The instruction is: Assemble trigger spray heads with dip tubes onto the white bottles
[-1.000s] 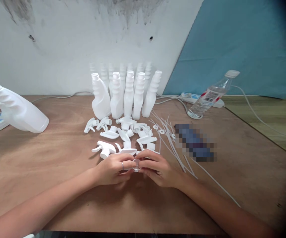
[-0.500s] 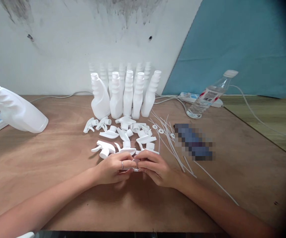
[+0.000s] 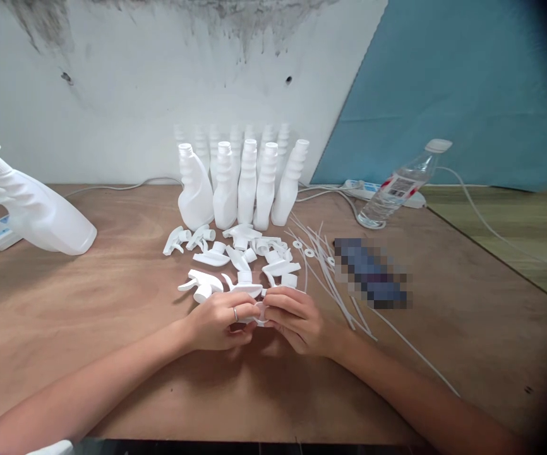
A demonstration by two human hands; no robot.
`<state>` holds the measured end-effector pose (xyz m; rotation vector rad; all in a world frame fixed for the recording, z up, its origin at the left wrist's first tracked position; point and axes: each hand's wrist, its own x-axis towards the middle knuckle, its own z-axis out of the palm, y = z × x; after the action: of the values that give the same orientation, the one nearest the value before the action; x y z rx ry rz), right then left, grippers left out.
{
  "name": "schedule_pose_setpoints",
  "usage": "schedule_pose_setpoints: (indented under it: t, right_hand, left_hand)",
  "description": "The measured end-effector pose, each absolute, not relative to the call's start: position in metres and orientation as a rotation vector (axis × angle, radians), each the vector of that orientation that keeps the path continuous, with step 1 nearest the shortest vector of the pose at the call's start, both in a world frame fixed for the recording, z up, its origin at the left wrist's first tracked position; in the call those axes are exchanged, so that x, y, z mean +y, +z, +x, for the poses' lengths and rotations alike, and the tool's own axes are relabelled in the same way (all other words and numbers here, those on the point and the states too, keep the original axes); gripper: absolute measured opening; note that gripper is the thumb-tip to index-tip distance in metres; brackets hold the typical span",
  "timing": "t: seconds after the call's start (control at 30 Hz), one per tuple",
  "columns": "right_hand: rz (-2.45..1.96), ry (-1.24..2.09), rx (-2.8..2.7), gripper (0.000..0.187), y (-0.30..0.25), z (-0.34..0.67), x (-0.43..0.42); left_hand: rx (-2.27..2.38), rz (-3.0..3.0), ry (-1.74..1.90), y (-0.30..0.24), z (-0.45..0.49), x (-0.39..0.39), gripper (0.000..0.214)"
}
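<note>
My left hand [image 3: 220,321] and my right hand [image 3: 294,318] meet at the middle of the wooden table [image 3: 112,303], fingers pinched together around a small white ring-shaped plastic part [image 3: 259,314]. A ring sits on one left finger. Just beyond my hands lies a heap of white spray trigger heads [image 3: 235,259]. Behind that heap stand several white ribbed bottles [image 3: 242,183] without caps. Thin white dip tubes [image 3: 330,272] and small washers [image 3: 309,253] lie to the right of the heap.
A big white spray bottle [image 3: 36,212] lies on its side at far left. A clear water bottle [image 3: 399,186] lies tilted at back right by a power strip [image 3: 372,188] and cables. A blurred dark object [image 3: 372,275] rests right of the tubes.
My hands stay in place, the fingers shifting slightly around the small ring part. The camera has tipped a little, so everything sits slightly lower in view.
</note>
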<state>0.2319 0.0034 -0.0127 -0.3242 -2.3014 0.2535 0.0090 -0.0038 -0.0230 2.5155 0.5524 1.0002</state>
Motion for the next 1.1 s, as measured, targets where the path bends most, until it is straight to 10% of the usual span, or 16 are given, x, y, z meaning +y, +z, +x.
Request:
schedule_pose_setpoints:
  t: [0.4,0.63,1.1]
  right_hand:
    - [-0.45,-0.025,-2.211,0.018,-0.001,0.249,0.019]
    - [-1.675,-0.348,-2.119,0.019,0.017,0.307,0.053]
    - [-2.189,0.157,-2.227,0.022,0.01,0.336,0.069]
  left_hand:
    - [0.621,2.598,1.066,-0.019,0.008,-0.008,0.025]
    - [0.611,2.59,0.988,-0.019,0.008,-0.009,0.036]
    - [0.583,2.556,0.89,-0.015,0.014,-0.01,0.032]
